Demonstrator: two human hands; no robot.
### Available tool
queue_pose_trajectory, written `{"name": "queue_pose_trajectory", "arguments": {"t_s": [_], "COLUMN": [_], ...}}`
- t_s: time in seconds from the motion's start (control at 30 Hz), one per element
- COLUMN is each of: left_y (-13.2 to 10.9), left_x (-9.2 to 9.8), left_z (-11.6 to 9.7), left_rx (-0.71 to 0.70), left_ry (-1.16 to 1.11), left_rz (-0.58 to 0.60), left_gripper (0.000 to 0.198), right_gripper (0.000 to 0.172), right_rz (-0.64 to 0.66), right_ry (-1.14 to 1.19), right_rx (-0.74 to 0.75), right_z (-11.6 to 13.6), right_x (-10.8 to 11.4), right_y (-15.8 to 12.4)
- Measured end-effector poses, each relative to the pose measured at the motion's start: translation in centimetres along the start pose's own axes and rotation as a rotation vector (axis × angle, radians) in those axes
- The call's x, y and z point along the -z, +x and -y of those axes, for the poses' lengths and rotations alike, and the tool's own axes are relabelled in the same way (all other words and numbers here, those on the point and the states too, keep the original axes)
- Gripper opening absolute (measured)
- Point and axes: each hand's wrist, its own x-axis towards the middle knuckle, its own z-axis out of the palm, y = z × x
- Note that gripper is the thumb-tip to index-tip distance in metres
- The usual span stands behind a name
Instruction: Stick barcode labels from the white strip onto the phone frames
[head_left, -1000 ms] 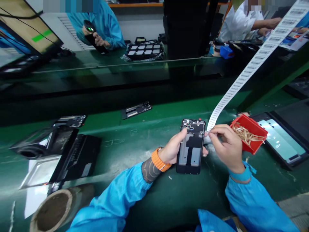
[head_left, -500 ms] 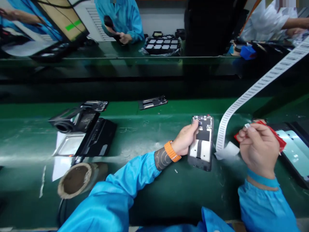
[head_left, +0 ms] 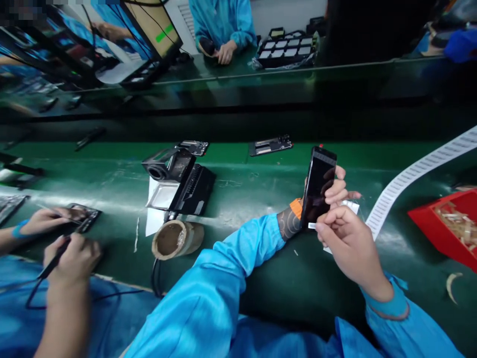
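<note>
A phone (head_left: 319, 179) is tilted upright in my left hand (head_left: 338, 186), its dark glass face turned towards me. The fingers of that hand wrap round from behind to the right edge; its palm is hidden by the phone. My right hand (head_left: 350, 246) pinches a small white label (head_left: 312, 225) between thumb and forefinger. The label is at the lower end of the phone screen; whether it touches the glass I cannot tell. Behind my right hand a long strip of printed labels (head_left: 406, 188) runs up to the right.
A black device (head_left: 194, 186) and a cardboard-like round tube (head_left: 194, 238) stand left of my arm. Two opened phone assemblies, one the nearer phone assembly (head_left: 271, 145), lie at the back. A red box (head_left: 428, 214) is at right. A co-worker's hands (head_left: 72, 253) work at far left.
The phone has been turned over from its opened inner side to its screen side. My right hand has brought the small label left to the phone. The view has swung left.
</note>
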Motion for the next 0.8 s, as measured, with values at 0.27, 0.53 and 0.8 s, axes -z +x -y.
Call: {"name": "queue_pose_trajectory", "arguments": {"t_s": [0.27, 0.53, 0.8], "left_y": [0.5, 0.4, 0.7], "left_x": [0.2, 0.3, -0.5], "left_z": [-0.5, -0.2, -0.7], "left_rx": [-0.047, -0.098, -0.226], "left_ry": [0.004, 0.041, -0.03], "left_rz": [-0.001, -0.014, -0.174], "left_gripper": [0.053, 0.042, 0.055], "right_gripper": [0.02, 0.017, 0.023], "right_rz": [-0.052, -0.08, -0.203], "right_ry": [-0.1, -0.234, -0.513], "right_rx": [0.029, 0.067, 0.263], "right_z": [0.3, 0.0, -1.4], "right_x": [0.3, 0.0, 2.3], "right_y": [0.0, -0.5, 0.2]}}
